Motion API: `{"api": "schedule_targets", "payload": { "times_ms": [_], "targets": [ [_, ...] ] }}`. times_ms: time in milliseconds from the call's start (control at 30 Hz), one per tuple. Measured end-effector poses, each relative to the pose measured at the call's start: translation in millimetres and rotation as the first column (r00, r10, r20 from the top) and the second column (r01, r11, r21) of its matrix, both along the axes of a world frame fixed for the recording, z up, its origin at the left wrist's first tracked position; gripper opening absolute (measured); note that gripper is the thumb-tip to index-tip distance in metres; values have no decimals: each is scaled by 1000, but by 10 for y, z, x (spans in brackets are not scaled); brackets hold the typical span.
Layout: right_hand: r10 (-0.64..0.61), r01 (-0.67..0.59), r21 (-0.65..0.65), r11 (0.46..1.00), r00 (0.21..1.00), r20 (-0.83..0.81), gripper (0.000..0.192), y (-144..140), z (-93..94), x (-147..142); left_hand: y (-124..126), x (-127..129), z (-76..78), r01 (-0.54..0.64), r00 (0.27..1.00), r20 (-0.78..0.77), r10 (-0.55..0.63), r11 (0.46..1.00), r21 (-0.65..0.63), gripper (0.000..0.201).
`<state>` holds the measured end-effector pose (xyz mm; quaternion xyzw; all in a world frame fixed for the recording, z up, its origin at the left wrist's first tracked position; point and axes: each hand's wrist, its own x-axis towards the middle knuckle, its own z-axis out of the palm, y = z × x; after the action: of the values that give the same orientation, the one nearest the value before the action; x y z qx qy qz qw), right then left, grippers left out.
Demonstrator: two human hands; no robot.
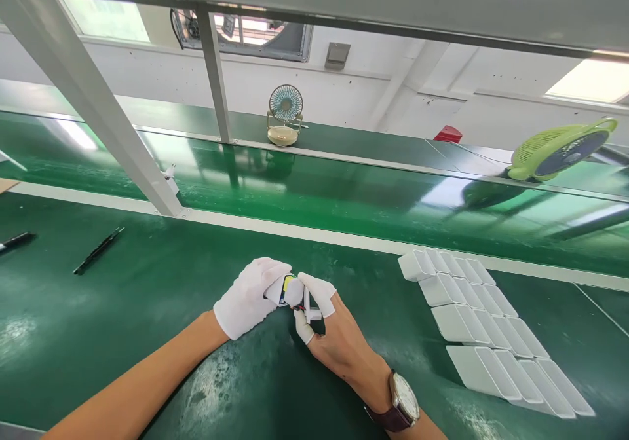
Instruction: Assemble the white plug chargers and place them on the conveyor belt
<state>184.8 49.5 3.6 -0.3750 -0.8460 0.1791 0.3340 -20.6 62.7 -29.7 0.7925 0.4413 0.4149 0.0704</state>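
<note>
In front of me, my left hand (253, 298), in a white glove, is closed round a small white plastic housing (274, 292). A dark circuit board with a yellow part (287, 283) shows at the housing's right end. Beside it is a rounded white piece (294, 292); which hand bears it I cannot tell. My right hand (327, 322), with white coverings on its fingers and a watch at the wrist, pinches a white plastic end piece (310, 310). Short red and dark wires show between the two parts. The fingers hide some of both.
Rows of white plastic casings (462, 322) stand on the green bench (162, 283) at right. A black pen-like tool (99, 250) lies at left, with another dark tool (17, 242) near the edge. Beyond are a metal post (113, 99), a small fan (285, 116) and a green fan (560, 150).
</note>
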Motion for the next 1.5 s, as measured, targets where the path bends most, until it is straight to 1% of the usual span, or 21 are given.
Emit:
{"api": "schedule_targets", "payload": {
  "times_ms": [133, 233, 300, 367, 400, 467, 533, 600, 633, 667, 733, 800, 833, 900, 1000, 1100, 1167, 1233, 1267, 1433, 1500],
  "targets": [
    [20, -20, -53, 998, 1000, -9, 64, 0, 1, 1, -29, 49, 23, 38, 999, -19, -37, 999, 25, 56],
    [1, -16, -153, 988, 995, -95, 60, 2, 53, 37, -57, 44, 92, -33, 998, -63, 32, 999, -23, 55],
    [17, -57, -205, 977, 981, -192, 59, 0, 98, 63, -65, 16, 152, -48, 997, -58, 41, 990, -135, 44],
    [52, -115, -208, 971, 957, -285, 51, -4, 124, 76, -64, -19, 201, 24, 999, -13, -29, 962, -273, 30],
    [54, -120, -192, 974, 947, -318, 46, -3, 122, 76, -63, -34, 217, 67, 998, 20, -64, 941, -333, 26],
    [7, -63, -156, 986, 941, -339, 38, 9, 82, 68, -66, -54, 229, 105, 993, 85, -76, 902, -420, 22],
    [-82, 37, -146, 989, 945, -315, 36, 37, 6, 56, -77, -56, 227, 88, 990, 142, -23, 880, -468, 28],
    [-127, 79, -184, 980, 957, -261, 35, 70, -78, 49, -90, -46, 234, 77, 983, 185, 12, 882, -465, 45],
    [-121, 71, -211, 975, 965, -233, 36, 83, -113, 49, -94, -40, 245, 80, 978, 207, 12, 900, -428, 50],
    [-101, 51, -231, 972, 973, -210, 37, 93, -138, 50, -96, -36, 260, 89, 974, 228, -3, 925, -370, 51],
    [-45, 1, -241, 970, 983, -177, 39, 98, -158, 59, -94, -38, 295, 115, 970, 238, -57, 964, -239, 38],
    [13, -49, -216, 975, 986, -164, 41, 91, -145, 68, -91, -52, 317, 141, 969, 223, -104, 978, -156, 21],
    [38, -70, -198, 978, 986, -161, 41, 86, -134, 70, -92, -61, 317, 142, 970, 217, -109, 979, -146, 17],
    [47, -75, -175, 982, 986, -160, 40, 81, -113, 68, -98, -77, 299, 109, 972, 223, -68, 978, -178, 16],
    [19, -42, -149, 988, 988, -151, 37, 89, -107, 48, -114, -81, 255, 15, 967, 245, 63, 954, -301, 23],
    [63, -71, -75, 995, 992, -107, 38, 104, -121, 27, -118, -58, 242, -47, 957, 238, 168, 895, -443, 25],
    [96, -97, -12, 995, 994, -48, 42, 114, -134, 24, -115, -37, 255, -65, 946, 239, 221, 847, -527, 23],
    [110, -110, 35, 993, 994, 11, 43, 122, -148, 32, -111, -23, 273, -51, 934, 259, 246, 809, -585, 23],
    [110, -112, 49, 993, 993, 33, 43, 125, -156, 38, -109, -20, 280, -35, 927, 281, 250, 801, -598, 24],
    [103, -106, 79, 991, 994, 38, 38, 124, -190, 59, -100, -43, 283, 50, 877, 423, 228, 833, -552, 25],
    [103, -105, 78, 991, 994, 23, 34, 120, -201, 55, -96, -57, 276, 89, 858, 463, 221, 825, -558, 25]
  ]
}}
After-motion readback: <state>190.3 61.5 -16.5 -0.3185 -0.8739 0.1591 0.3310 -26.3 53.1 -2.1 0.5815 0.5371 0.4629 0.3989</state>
